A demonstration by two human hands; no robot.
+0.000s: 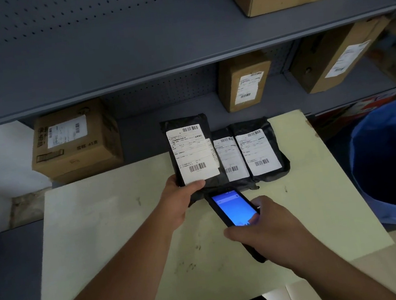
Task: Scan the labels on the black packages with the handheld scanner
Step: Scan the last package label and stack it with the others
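My left hand (pixel 182 202) grips the lower edge of a black package (pixel 185 126) and tilts it up so its white label with barcodes faces me. My right hand (pixel 266 228) holds the black handheld scanner (pixel 234 209), whose blue screen is lit; its top end points at the held package's lower edge. Two more black packages lie flat on the table behind: one (pixel 222 133) partly hidden under the held one, the other (pixel 258 124) at the right, each with a white label facing up.
The pale table (pixel 103 234) stands against grey shelving (pixel 132 58). Cardboard boxes sit on the shelves, one (pixel 75 139) at the left, one (pixel 243 83) in the middle, others at the right. A blue bin (pixel 391 164) stands right of the table.
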